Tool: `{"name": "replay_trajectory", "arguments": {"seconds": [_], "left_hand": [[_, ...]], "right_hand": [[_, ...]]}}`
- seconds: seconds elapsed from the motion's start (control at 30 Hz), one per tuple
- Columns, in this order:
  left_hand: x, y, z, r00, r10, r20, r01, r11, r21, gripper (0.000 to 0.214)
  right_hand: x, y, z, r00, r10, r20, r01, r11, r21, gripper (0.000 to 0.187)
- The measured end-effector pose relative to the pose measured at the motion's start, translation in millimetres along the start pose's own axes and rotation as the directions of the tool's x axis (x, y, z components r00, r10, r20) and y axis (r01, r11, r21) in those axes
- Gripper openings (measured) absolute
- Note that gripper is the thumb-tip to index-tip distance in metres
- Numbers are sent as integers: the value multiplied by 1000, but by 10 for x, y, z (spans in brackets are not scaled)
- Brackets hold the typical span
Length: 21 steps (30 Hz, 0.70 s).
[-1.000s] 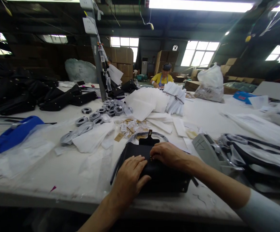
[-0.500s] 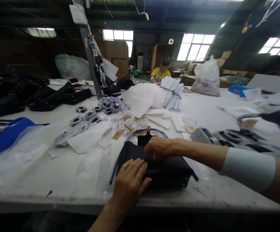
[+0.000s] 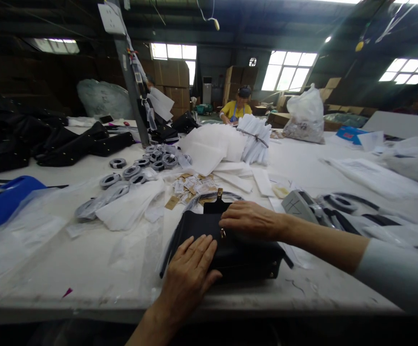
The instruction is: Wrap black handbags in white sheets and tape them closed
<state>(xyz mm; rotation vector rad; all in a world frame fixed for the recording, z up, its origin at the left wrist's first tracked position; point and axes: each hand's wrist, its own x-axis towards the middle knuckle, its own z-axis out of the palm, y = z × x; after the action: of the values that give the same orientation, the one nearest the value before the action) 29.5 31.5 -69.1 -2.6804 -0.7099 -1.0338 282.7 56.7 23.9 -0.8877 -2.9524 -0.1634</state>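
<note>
A black handbag lies on the white table in front of me. A small gold turn clasp shows on its upper face. At the far side, a black tab sticks up with a gold metal fitting at its end. My left hand rests flat on the near left part of the bag, fingers stretched out. Just above the clasp lies my right hand, its fingers extended, slightly bent and close together over the bag. Its thumb is hidden, and nothing shows in its grasp.
Beyond the bag lie paper tags, coiled grey straps and white sheets. A grey tape dispenser-like object is at right. A blue object and black bag pieces lie left. A co-worker sits across the table.
My right hand has gone from a closed grip at the clasp to straighter fingers just above it, uncovering the clasp. The left hand stays on the bag. The view has shifted slightly.
</note>
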Motion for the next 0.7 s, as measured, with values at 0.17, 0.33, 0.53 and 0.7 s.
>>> {"name": "replay_trajectory", "arguments": {"seconds": [0.17,0.33,0.53,0.7], "left_hand": [[-3,-17,-38,967,-70,246,56,996,63,71],[131,-7,-16,890,-127,438,93,991,98,94],[64,47,196,847,-164,506,98,983,156,67],[-243,136,512,952,-131,278,57,964,260,55]], "right_hand": [[-409,-216,3,943,327,-53,-308,924,229,62],[-466,-426,191,930,331,159,-364,888,281,100],[-476,-450,498,928,333,164,-369,884,288,87],[-639,-576,1023,940,340,6,-338,933,126,77]]}}
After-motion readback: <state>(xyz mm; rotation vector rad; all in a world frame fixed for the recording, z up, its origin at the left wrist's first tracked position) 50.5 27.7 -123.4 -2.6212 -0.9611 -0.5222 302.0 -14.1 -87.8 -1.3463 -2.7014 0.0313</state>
